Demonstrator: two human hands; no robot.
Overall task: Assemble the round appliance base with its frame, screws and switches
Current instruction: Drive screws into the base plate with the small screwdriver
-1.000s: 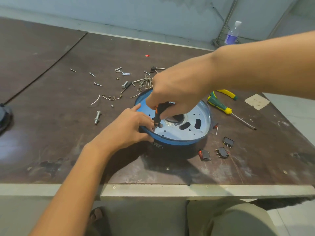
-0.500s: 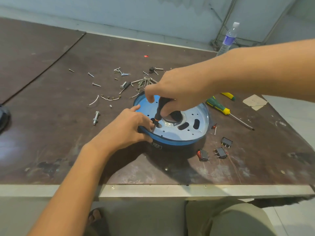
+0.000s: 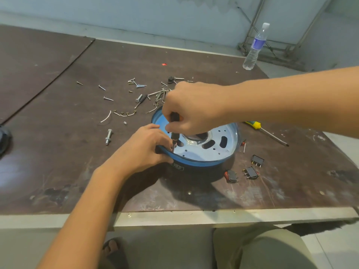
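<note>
Round base (image 3: 206,163) mid-table, toward front edge. Right hand (image 3: 194,111) wraps screwdriver (image 3: 174,135), tip at left rim. Left hand (image 3: 143,150) grips rim, bracing. Best: shaft upright, firm downward pressure, slow turns.

The right hand (image 3: 191,111) has re-gripped the screwdriver (image 3: 173,135), fingers (image 3: 180,129) curled round its handle again after loosening. The tool now stands more upright, and the forearm (image 3: 281,101) hides more of the yellow-green screwdriver (image 3: 256,125).

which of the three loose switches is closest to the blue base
The leftmost switch, with the red end, just off the base's front-right rim; the middle switch and rightmost switch lie farther out.
</note>
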